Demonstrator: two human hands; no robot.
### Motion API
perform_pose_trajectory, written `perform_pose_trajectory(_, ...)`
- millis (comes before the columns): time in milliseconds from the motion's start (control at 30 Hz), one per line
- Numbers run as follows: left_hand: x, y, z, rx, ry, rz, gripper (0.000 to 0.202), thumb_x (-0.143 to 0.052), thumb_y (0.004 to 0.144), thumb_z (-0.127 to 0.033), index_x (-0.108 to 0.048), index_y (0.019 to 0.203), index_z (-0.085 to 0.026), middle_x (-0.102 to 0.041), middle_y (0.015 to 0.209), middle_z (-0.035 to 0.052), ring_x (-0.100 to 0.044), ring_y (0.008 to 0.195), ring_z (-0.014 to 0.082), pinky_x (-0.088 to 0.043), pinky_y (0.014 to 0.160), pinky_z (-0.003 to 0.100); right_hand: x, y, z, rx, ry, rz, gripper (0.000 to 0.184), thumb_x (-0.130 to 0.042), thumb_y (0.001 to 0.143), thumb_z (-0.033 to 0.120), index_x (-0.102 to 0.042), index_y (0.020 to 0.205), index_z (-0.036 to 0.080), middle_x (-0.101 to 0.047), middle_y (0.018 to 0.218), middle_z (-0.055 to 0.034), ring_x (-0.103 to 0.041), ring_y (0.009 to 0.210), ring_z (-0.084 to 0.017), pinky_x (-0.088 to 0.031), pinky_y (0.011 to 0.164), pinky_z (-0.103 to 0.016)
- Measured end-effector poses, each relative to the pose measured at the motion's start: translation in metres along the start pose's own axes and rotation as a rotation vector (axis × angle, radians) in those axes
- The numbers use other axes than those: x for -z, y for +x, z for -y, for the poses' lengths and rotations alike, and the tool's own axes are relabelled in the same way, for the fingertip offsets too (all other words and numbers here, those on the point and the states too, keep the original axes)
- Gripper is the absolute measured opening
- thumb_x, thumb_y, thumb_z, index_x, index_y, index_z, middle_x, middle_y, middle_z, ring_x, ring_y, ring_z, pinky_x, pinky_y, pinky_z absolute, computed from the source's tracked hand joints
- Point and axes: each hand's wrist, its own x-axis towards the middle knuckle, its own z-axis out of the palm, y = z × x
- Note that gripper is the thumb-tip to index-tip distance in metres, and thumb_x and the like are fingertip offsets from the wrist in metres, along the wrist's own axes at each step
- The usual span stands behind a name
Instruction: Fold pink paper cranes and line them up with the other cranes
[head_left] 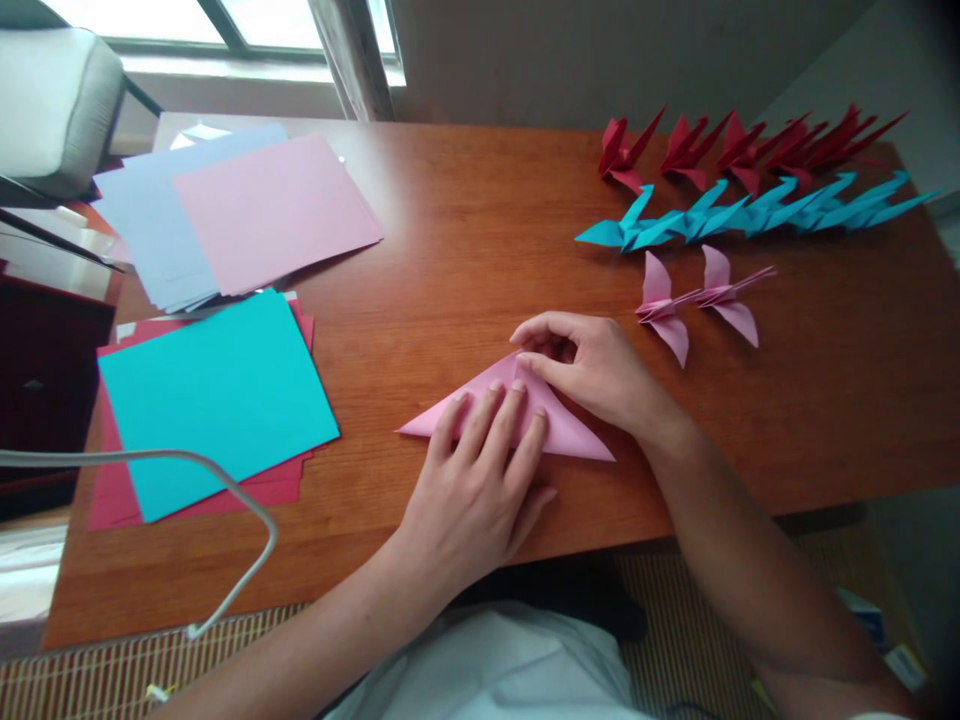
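Observation:
A pink sheet of origami paper [577, 437], folded into a wide triangle, lies on the table near its front edge. Its long side faces me and its peak points away. My left hand [476, 470] rests flat on the triangle, fingers spread and pressing on its middle. At the peak, my right hand [592, 370] is closed, with thumb and forefinger pinching the corner of the paper. Both hands hide parts of the triangle, so the inner folds cannot be fully made out.
Finished paper cranes stand at the back right in rows: red cranes [742, 155], blue cranes [705, 215] and two pink cranes [660, 305]. Leftward lie pink and pale blue sheets [277, 215] and a turquoise sheet [217, 400] over red sheets [120, 500]. A white cable [251, 500] arches at front left.

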Motion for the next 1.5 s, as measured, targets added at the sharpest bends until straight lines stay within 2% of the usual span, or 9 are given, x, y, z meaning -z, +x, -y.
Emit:
perform_pose_trajectory(633, -0.0008, 0.0013, 0.0006, 0.003, -0.007, 0.006, 0.065, -0.054, 0.099, -0.050, -0.051, 0.150, -0.011, -0.041, 0.163, 0.0196, -0.040, 0.150, 0.0402, -0.027, 0.123, 0.058, 0.0010, 0.0002, -0.0021, 0.009, -0.029, -0.009, 0.017, -0.068, 0.085, 0.015, -0.078, 0.097, 0.022, -0.080, 0.096, -0.0002, -0.072, 0.083, -0.017, -0.055, 0.076, -0.028)
perform_pose_trajectory(1500, 0.0007, 0.0019, -0.0008, 0.004, -0.003, 0.015, 0.063, -0.053, 0.100, -0.049, -0.051, 0.150, -0.010, -0.040, 0.164, 0.0198, -0.038, 0.151, 0.0400, -0.028, 0.123, 0.059, 0.0014, 0.0001, -0.0024, 0.026, -0.030, -0.008, 0.016, -0.069, 0.085, 0.013, -0.078, 0.095, 0.022, -0.080, 0.095, 0.0002, -0.070, 0.080, -0.016, -0.053, 0.073, -0.027)
